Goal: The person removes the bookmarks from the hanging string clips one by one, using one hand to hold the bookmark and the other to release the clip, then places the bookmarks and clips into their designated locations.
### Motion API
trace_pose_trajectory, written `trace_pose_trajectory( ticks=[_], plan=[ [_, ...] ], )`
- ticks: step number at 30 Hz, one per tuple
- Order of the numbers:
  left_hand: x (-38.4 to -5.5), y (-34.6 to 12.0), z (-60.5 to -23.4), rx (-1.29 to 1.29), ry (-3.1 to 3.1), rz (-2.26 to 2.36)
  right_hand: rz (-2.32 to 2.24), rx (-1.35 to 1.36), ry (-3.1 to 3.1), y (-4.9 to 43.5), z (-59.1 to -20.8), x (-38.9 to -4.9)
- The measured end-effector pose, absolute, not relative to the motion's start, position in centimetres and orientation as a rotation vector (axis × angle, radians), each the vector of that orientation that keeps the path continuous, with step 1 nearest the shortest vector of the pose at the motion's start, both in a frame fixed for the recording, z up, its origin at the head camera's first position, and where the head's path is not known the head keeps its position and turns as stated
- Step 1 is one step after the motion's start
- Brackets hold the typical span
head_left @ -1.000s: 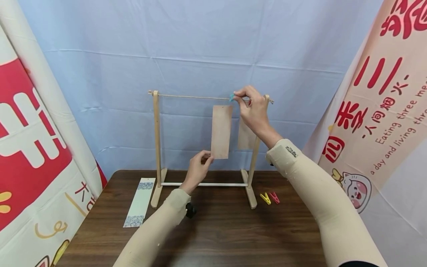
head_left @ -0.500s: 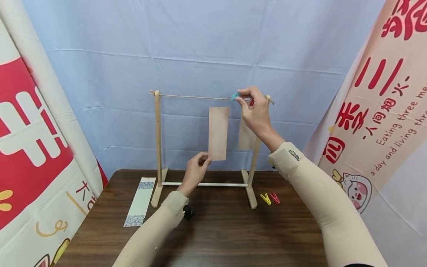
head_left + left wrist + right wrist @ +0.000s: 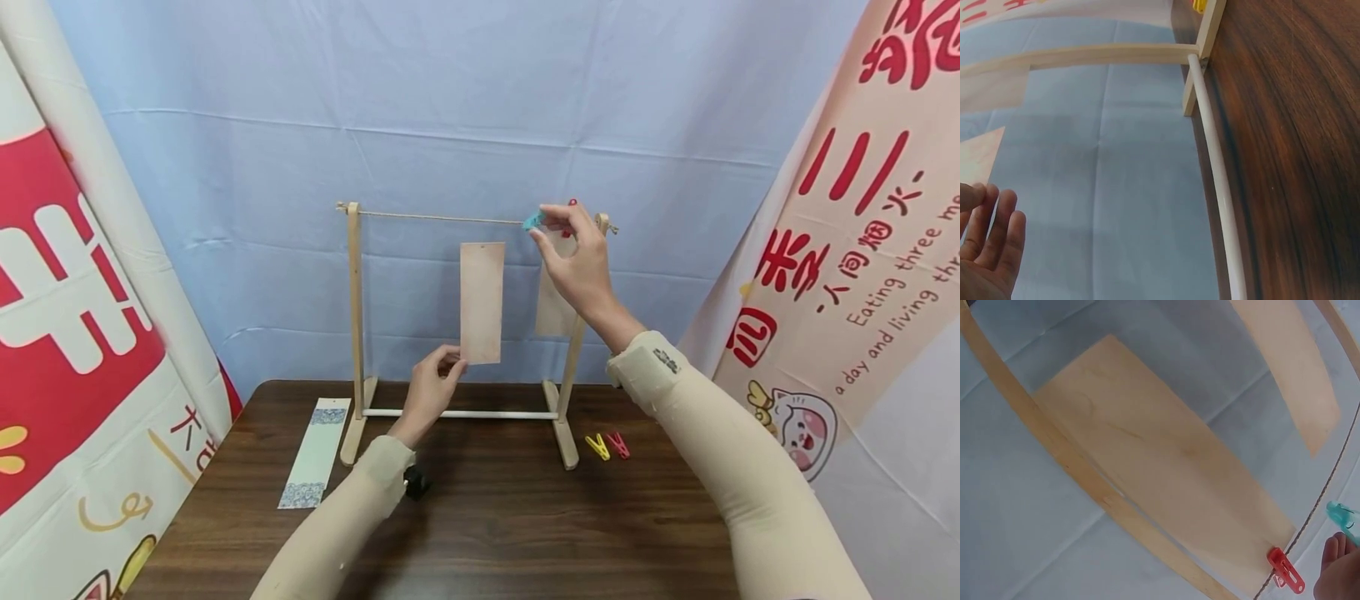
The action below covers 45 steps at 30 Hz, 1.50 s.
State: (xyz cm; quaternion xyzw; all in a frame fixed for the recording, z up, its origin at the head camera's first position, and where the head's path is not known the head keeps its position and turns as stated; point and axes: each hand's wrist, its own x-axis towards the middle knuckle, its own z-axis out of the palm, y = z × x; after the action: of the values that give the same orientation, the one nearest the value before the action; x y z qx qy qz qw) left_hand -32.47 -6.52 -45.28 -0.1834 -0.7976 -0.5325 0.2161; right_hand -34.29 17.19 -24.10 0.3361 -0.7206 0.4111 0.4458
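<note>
My left hand (image 3: pixel 429 390) pinches the lower left corner of a tan paper card (image 3: pixel 482 304) that has a small hole at its top. The card stands upright, its top edge below the rope (image 3: pixel 442 218) of a wooden stand. Between thumb and fingertips, my right hand (image 3: pixel 583 262) holds a teal clothespin (image 3: pixel 533 220) close to the rope. A second tan card (image 3: pixel 1160 450) hangs from the rope by a red clothespin (image 3: pixel 1284 570), partly behind my right hand in the head view. In the left wrist view, my thumb and fingertips meet at the first card's corner.
The stand's left post (image 3: pixel 355 308) and white crossbar (image 3: pixel 495 414) frame the work over a dark wooden table (image 3: pixel 525 533). A bookmark with blue patterned ends (image 3: pixel 315 454) lies at left. Yellow (image 3: pixel 597 447) and pink (image 3: pixel 618 445) clothespins lie at right. A blue cloth hangs behind.
My left hand has carried the card left and slightly down. My right hand has shifted a little right with the teal clothespin, and the red clothespin behind it has come into view.
</note>
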Motion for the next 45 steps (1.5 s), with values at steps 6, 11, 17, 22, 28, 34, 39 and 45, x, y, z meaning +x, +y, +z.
trace_pose_trajectory(
  ticks=[6, 11, 17, 22, 28, 34, 39, 45],
  plan=[
    [-32.2, -7.2, -45.8, -0.482, -2.212, -1.469, 1.021, 0.845, -1.779, 17.3, -25.0, -34.3],
    [-32.0, -7.8, -46.3, -0.457, -2.227, -1.466, 1.018, 0.831, -1.794, 17.5, -25.9, -34.2],
    [-31.6, -8.5, -46.4, -0.415, -2.227, -1.465, 1.03, 0.848, -1.781, 17.6, -26.5, -34.0],
    [-31.1, -8.9, -46.5, -0.421, -2.219, -1.456, 1.048, 0.856, -1.764, 16.9, -26.2, -31.8],
    [-30.4, -9.3, -47.0, -0.406, -2.219, -1.414, 1.058, 0.854, -1.77, 17.0, -26.8, -30.4],
    [-30.0, -9.9, -47.5, -0.373, -2.232, -1.428, 1.066, 0.839, -1.795, 17.6, -27.8, -30.3],
    [-29.6, -10.6, -47.8, -0.348, -2.243, -1.426, 1.067, 0.851, -1.81, 18.1, -28.5, -30.1],
    [-28.7, -11.3, -48.0, -0.359, -2.223, -1.403, 1.077, 0.85, -1.805, 18.6, -29.4, -29.8]
  ],
)
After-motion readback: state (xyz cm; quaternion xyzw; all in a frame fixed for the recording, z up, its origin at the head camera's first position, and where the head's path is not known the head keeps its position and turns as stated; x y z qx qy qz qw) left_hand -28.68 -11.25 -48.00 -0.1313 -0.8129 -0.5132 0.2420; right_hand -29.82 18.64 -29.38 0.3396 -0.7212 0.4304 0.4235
